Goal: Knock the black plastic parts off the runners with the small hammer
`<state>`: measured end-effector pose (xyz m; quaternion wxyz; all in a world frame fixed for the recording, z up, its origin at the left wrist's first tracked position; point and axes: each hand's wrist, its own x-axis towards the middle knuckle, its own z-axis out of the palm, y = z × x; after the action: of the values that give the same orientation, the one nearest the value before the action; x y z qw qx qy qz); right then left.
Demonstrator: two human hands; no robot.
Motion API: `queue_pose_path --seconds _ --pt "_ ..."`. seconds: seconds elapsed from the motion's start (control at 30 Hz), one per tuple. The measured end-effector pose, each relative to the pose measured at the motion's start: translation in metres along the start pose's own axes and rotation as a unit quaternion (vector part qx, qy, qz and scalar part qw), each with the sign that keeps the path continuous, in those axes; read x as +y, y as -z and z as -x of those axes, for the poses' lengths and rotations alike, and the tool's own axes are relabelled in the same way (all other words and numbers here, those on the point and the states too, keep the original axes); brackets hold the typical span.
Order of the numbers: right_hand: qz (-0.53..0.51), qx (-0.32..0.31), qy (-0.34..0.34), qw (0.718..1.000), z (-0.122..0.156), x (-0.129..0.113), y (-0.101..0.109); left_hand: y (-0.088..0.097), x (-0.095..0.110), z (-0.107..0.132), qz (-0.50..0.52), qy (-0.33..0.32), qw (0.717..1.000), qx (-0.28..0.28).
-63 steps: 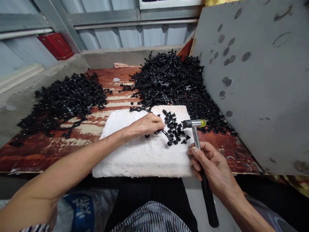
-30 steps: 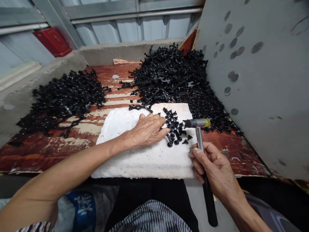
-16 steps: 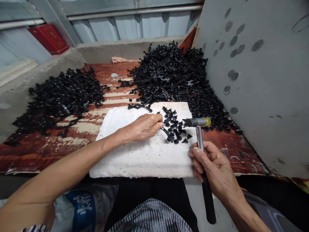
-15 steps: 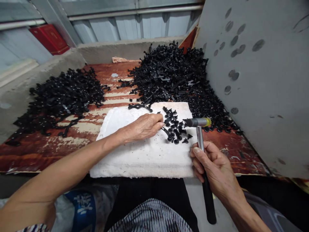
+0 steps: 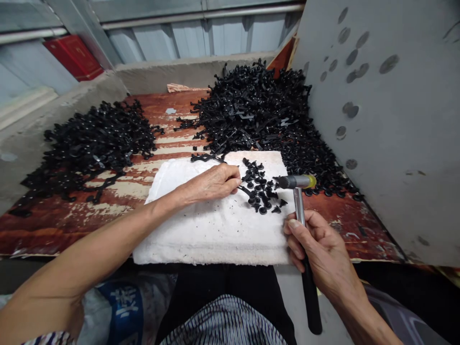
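Striped clothing (image 5: 223, 318) lies nearest, at six o'clock. We read all clock positions from the centre of the white cloth (image 5: 215, 242), with twelve pointing away from us.

At four o'clock, our right hand (image 5: 318, 242) holds the hammer (image 5: 299, 203). The fingers are wrapped around its shaft, thumb along the bare metal. Its black handle (image 5: 311, 299) points toward five o'clock; its head stands at two, dark face left, yellow face right.

At twelve o'clock, our left hand (image 5: 215, 180) is over the cloth, fingers curled at the near end of a black strip (image 5: 245, 192). The tips are hidden; we cannot tell whether they pinch it. Loose black studs (image 5: 261, 191) lie around the strip's other end, at two o'clock.

Beyond the cloth, the worn red bench (image 5: 172, 139) carries a left pile (image 5: 100, 132) of black parts at ten o'clock and a larger right pile (image 5: 255, 110) at one. Corrugated wall (image 5: 190, 45) closes twelve o'clock.
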<state>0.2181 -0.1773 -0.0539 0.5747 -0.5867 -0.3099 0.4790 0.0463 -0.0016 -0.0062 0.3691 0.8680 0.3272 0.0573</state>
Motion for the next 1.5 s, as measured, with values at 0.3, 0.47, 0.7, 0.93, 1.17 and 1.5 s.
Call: queue_pose_path --seconds 0.3,0.47,0.7,0.93,1.17,1.5 --pt "-0.003 -0.004 0.003 1.0 0.0 0.004 0.002 -0.002 -0.001 0.001 0.0 0.005 1.0 0.01" --pt "-0.009 -0.001 -0.001 1.0 -0.001 0.004 0.002 -0.002 0.001 0.002 -0.006 0.015 1.0 0.009" --pt "-0.007 -0.003 -0.004 1.0 -0.001 0.004 0.001 -0.001 0.006 0.002 -0.035 0.018 0.999 0.008" --pt "-0.006 0.001 0.003 1.0 0.0 0.0 0.0 0.0 0.005 0.001 -0.066 0.01 0.998 0.012" --pt "0.0 -0.008 0.006 1.0 0.0 0.007 0.003 0.005 0.009 -0.003 -0.06 0.015 0.998 -0.035" --pt "0.139 -0.042 0.05 0.988 -0.001 -0.017 0.01 0.006 0.009 -0.006 0.013 0.052 0.996 -0.069"
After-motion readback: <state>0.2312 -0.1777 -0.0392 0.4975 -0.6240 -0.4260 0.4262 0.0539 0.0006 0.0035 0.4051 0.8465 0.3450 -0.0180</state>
